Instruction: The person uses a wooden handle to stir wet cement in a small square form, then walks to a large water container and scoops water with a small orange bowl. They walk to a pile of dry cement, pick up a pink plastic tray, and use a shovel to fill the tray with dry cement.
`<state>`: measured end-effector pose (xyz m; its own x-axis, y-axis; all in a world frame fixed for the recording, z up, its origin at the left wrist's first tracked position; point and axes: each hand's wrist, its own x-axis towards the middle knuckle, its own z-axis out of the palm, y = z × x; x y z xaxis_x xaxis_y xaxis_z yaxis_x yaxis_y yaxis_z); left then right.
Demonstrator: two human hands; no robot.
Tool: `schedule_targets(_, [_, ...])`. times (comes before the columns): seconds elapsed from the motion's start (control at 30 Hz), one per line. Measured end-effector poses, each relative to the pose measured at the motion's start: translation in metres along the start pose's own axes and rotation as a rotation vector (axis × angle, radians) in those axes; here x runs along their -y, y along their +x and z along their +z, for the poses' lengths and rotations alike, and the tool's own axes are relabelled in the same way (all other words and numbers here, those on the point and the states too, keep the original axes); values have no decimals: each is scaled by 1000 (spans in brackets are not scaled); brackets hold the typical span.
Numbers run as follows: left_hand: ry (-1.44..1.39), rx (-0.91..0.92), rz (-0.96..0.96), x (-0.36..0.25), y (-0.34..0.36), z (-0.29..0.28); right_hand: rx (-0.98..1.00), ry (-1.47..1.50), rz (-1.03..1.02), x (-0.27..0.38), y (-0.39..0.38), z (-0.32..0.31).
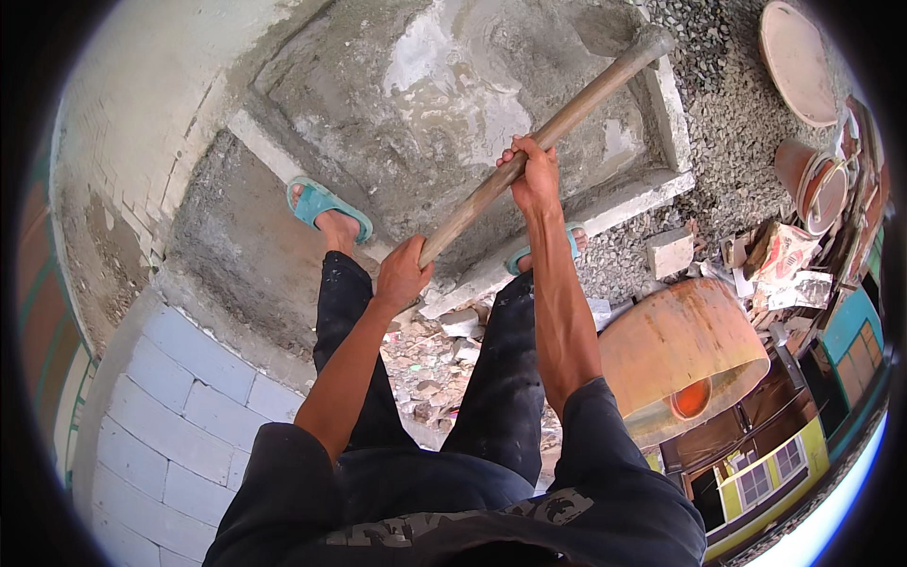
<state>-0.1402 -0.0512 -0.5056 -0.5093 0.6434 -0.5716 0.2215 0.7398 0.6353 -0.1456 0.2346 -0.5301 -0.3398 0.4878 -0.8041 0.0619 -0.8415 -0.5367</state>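
Wooden-handled tool (588, 99), both hands (404, 271) wrapped round it; sloppy swing could clip the trough (673, 123)'s right edge.

One bare left hand (403, 271), one bare right hand (536, 177) (so two), one long round wooden handle (590, 100) toward one o'clock, two teal slip-on sandals (329, 202), one big orange cylindrical barrel (673, 331) and two white-framed windows (754, 483) near four o'clock, one pale round disc (798, 62) at two.

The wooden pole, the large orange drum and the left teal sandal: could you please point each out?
Wooden pole (590, 97), head view, on its upper shaft.
Large orange drum (673, 333), head view, on its outer wall.
Left teal sandal (318, 201), head view, on its strap.
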Motion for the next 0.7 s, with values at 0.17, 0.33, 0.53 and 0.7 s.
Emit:
schedule_targets(0.17, [-121,34,-123,-37,-2,-33,137,-24,-30,37,-4,45])
schedule_targets(0.33, [-140,-123,-137,-13,44,-101,226,-39,-102,24,30,151])
schedule_targets(0.53, [-180,-102,-270,70,86,-209,180,-100,-45,-83,124,268])
schedule_targets(0.7, [-77,-38,-420,137,65,-255,134,-267,243,-213,157,305])
